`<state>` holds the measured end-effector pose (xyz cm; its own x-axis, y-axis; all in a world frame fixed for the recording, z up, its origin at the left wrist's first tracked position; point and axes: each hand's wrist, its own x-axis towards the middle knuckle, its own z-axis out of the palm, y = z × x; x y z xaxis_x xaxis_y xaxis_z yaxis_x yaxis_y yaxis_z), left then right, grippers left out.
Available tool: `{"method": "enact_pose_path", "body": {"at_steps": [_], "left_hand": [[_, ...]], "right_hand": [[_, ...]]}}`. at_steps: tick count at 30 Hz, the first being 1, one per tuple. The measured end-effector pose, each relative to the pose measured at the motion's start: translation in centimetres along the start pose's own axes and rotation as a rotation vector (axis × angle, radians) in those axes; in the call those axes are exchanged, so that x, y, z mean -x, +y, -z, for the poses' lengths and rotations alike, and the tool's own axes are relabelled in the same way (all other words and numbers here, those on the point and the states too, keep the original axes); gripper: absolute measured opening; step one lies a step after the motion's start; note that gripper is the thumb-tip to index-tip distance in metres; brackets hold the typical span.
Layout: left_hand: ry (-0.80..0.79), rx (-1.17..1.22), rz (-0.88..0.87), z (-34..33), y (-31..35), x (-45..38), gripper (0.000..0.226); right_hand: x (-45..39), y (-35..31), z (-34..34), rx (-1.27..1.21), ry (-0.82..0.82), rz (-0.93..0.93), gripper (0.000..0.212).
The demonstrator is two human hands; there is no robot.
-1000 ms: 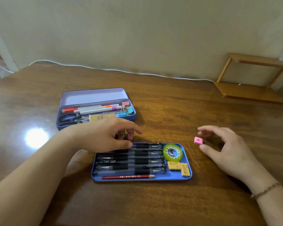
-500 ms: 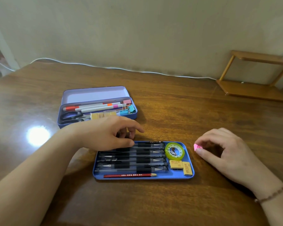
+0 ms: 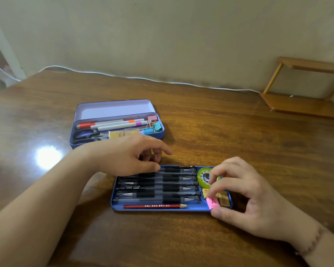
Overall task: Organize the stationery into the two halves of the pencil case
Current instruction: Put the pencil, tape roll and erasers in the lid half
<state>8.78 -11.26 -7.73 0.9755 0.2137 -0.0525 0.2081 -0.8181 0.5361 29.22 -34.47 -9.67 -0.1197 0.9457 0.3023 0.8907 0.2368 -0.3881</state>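
Stationery already fills both halves, so we judge only the pink eraser [image 3: 212, 203], pinched in our right hand [image 3: 245, 197], remains, our left hand [image 3: 123, 158] relaxed, holding nothing.

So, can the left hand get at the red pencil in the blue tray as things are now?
Probably yes. The left hand rests at the far edge of the blue tray, and the red pencil lies uncovered along the near edge. Only the pens lie between; the right hand is off its tip.

Right hand [image 3: 253, 197] pinching pink eraser [image 3: 212, 203] over blue tray [image 3: 162, 208], left hand [image 3: 123, 158] on pens [image 3: 158, 186]
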Motion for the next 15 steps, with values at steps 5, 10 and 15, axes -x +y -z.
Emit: {"method": "enact_pose_path", "body": {"at_steps": [5, 10, 15], "left_hand": [[0.000, 0.000, 0.000, -0.01, 0.05, 0.02, 0.038], [-0.010, -0.002, 0.002, 0.07, 0.05, 0.06, 0.038], [-0.013, 0.004, 0.003, 0.04, 0.03, 0.06, 0.038]], "right_hand": [[0.08, 0.17, 0.03, 0.020, 0.016, -0.019, 0.027], [0.10, -0.01, 0.00, 0.010, -0.037, 0.062, 0.011], [0.11, 0.01, 0.40, -0.012, -0.082, 0.023, 0.009]]}}
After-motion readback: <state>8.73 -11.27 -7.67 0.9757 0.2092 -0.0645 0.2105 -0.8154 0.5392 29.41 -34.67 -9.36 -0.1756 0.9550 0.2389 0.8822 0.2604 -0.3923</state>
